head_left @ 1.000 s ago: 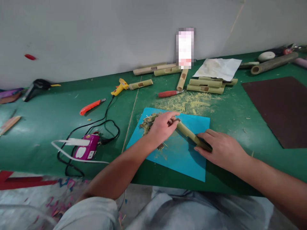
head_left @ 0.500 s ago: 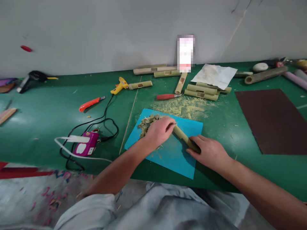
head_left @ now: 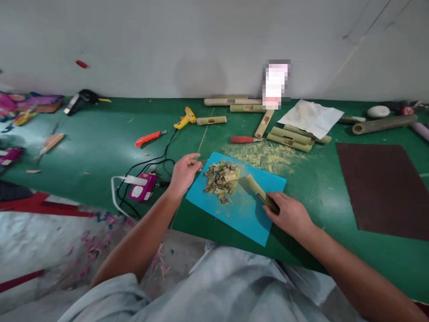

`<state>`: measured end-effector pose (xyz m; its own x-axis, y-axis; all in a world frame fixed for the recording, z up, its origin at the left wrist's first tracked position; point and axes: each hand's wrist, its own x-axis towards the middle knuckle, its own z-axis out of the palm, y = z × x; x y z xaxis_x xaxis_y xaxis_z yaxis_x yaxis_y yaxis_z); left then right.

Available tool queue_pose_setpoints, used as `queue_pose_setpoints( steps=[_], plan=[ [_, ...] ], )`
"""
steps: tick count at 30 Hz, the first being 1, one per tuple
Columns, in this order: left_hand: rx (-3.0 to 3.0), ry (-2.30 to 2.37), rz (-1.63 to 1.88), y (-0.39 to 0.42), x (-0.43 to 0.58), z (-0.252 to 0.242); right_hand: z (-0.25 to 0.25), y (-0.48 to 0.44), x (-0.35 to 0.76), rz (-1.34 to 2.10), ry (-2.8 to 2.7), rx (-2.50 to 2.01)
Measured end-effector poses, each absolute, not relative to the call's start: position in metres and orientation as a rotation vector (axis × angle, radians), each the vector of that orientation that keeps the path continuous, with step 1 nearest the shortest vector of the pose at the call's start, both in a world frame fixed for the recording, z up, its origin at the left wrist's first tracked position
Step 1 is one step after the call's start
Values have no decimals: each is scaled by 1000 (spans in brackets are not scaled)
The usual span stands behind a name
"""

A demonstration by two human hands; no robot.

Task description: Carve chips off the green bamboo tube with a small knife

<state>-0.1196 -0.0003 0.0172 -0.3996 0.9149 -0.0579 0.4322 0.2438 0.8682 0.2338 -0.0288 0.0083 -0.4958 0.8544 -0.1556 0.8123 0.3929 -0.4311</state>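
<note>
A green bamboo stick lies slanted on a blue sheet on the green table. My right hand is closed over the stick's near end. A heap of cut bamboo chips sits on the sheet's far left part. My left hand hovers just left of the sheet's corner, fingers loosely curled and apart, holding nothing that I can see.
A purple device with black and white cables lies left of the sheet. Behind are an orange knife, a yellow glue gun, a red-handled knife, several bamboo tubes, white paper, sawdust and a dark mat.
My left hand has let go of the stick's far end and moved left off the sheet. The chip heap now shows fully. The camera has turned left.
</note>
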Motion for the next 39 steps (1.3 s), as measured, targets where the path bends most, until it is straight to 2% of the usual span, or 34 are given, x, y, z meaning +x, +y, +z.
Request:
queue_pose_setpoints(
  steps=[10, 22, 30, 39],
  plan=[
    [1053, 1910, 1066, -25, -109, 19, 22, -25, 236, 753, -2445, -1599],
    [1022, 1894, 1029, -28, -100, 18, 35, -44, 244, 1002, -2599, -1519],
    [998, 1806, 1018, -31, -81, 21, 37, -29, 265, 968, -2673, -1555],
    [1079, 1734, 1015, -25, -63, 21, 30, -10, 293, 777, -2552, -1691]
  ],
)
